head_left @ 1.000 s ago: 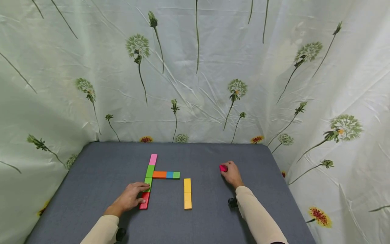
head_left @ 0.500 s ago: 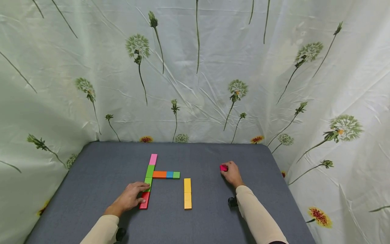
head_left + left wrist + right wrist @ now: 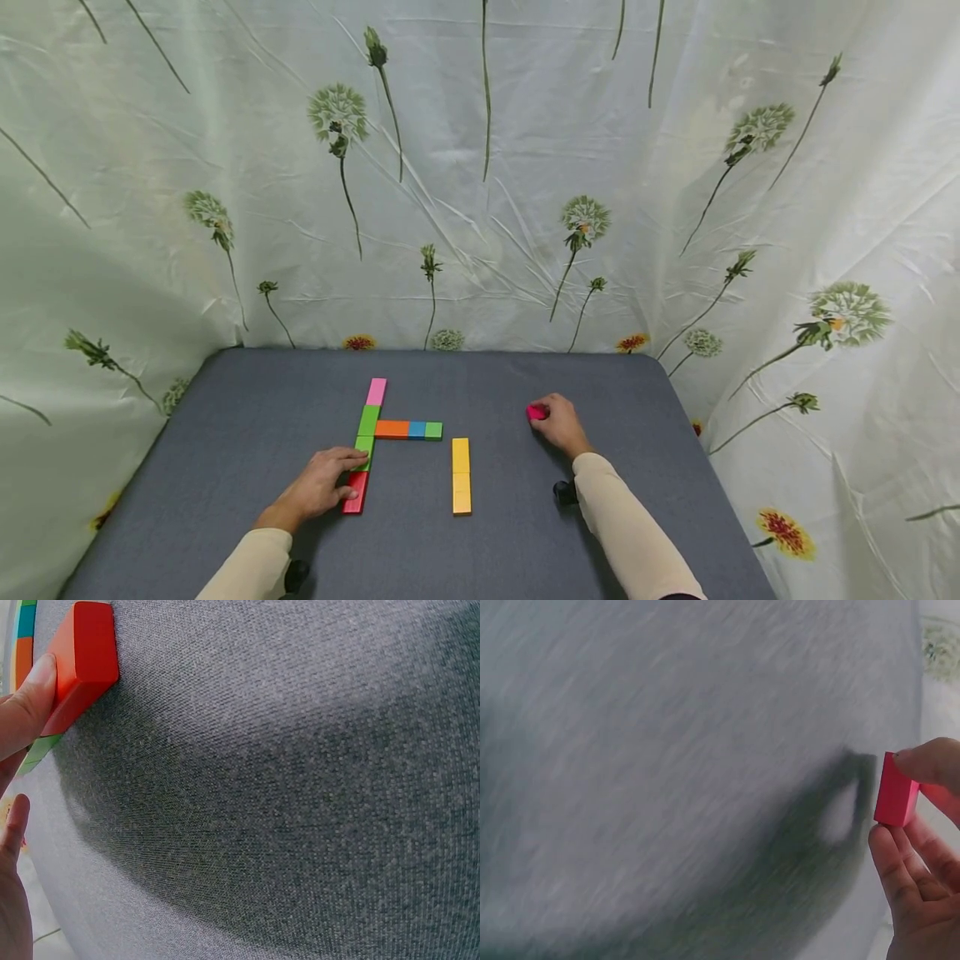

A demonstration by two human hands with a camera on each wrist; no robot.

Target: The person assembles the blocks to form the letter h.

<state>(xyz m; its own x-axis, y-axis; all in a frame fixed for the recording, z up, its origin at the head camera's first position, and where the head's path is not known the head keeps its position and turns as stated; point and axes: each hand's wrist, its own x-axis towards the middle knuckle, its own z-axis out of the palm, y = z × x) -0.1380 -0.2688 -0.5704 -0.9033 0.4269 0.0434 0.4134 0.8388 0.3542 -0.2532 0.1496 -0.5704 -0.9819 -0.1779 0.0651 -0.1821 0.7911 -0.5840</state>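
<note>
In the head view my left hand point(image 3: 318, 483) rests on a row of flat blocks, thumb on the red block point(image 3: 355, 495) and fingertips on the green block point(image 3: 364, 446). The left wrist view shows the thumb point(image 3: 39, 681) pressed on top of that red block point(image 3: 96, 645). My right hand point(image 3: 561, 427) pinches a small pinkish-red block point(image 3: 536, 412) between thumb and fingers. From the right wrist that block point(image 3: 895, 791) appears raised over the cloth, its shadow below and to the left. Part of it hides behind the thumb.
Beyond the left hand the row continues with another green block point(image 3: 368, 421) and a pink block point(image 3: 377, 392). An orange block point(image 3: 392, 429), a blue block point(image 3: 417, 430) and a small green block point(image 3: 433, 431) branch right. Two yellow blocks point(image 3: 461, 475) lie end to end between the hands.
My right hand has shifted slightly left, carrying the pinkish-red block with it, in the last half second. The left hand and the blocks on the table stay where they were.
</note>
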